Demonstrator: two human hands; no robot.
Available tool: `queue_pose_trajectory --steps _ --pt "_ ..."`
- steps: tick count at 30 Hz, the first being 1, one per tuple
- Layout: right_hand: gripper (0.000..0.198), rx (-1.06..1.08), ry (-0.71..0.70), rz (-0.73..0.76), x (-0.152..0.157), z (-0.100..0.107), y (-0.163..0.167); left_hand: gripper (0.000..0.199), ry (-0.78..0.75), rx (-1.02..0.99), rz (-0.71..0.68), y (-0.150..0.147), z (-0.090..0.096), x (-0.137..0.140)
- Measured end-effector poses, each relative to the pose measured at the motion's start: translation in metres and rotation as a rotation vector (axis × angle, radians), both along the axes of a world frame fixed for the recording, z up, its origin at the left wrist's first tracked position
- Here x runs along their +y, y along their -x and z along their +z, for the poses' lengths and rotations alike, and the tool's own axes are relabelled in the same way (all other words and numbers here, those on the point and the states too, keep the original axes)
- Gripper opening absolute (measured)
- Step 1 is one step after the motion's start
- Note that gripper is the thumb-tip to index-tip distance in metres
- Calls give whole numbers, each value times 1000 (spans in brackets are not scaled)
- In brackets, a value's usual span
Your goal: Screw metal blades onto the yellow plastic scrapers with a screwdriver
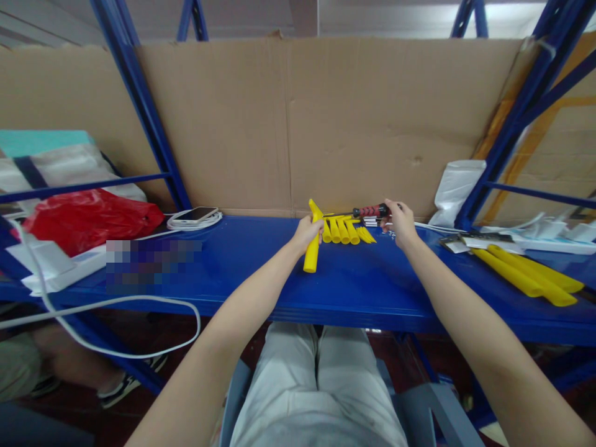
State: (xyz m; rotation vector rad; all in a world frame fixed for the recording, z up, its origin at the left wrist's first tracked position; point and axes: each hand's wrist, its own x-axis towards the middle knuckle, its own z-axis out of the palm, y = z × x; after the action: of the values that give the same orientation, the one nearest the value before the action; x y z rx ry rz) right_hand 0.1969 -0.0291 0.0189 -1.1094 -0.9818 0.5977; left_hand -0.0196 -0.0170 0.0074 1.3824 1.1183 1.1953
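My left hand (307, 232) is wrapped round a yellow plastic handle-like tube (311, 257), its narrower top tilted up and left. In my right hand (402, 223) is a screwdriver (370, 211) with a red and black grip. Its thin shaft points left and its tip meets or lies close to the upper part of the yellow piece; contact is too small to tell. Behind the shaft several like yellow tubes (343, 231) lie in a row, beside a cluster of small pointed yellow pieces (366, 235). Tiny metal bits (389, 234) lie below my right hand.
The blue shelf top (251, 267) is backed by cardboard (223, 124). On the right lie long yellow pieces (526, 276) and a white pouch (459, 192). Leftward are a phone (198, 215) on a coiled cable, a red bag (93, 217) and a white cable (139, 299). Another person's leg (77, 360) shows below.
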Motion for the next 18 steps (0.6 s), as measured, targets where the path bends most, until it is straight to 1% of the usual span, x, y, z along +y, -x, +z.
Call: queue_pose_trajectory --steps 5,8,14,18 --pt "40 -73 -2 6 1 -3 -1 23 -1 0 0 1 -1 2" --pt "38 -45 10 -2 1 -2 -1 23 -4 2 -4 1 -1 2" --pt "25 58 34 37 -1 1 1 23 -5 -9 -23 0 -1 1" --pt "31 70 21 54 0 -1 -1 22 -6 -20 -22 0 -1 1"
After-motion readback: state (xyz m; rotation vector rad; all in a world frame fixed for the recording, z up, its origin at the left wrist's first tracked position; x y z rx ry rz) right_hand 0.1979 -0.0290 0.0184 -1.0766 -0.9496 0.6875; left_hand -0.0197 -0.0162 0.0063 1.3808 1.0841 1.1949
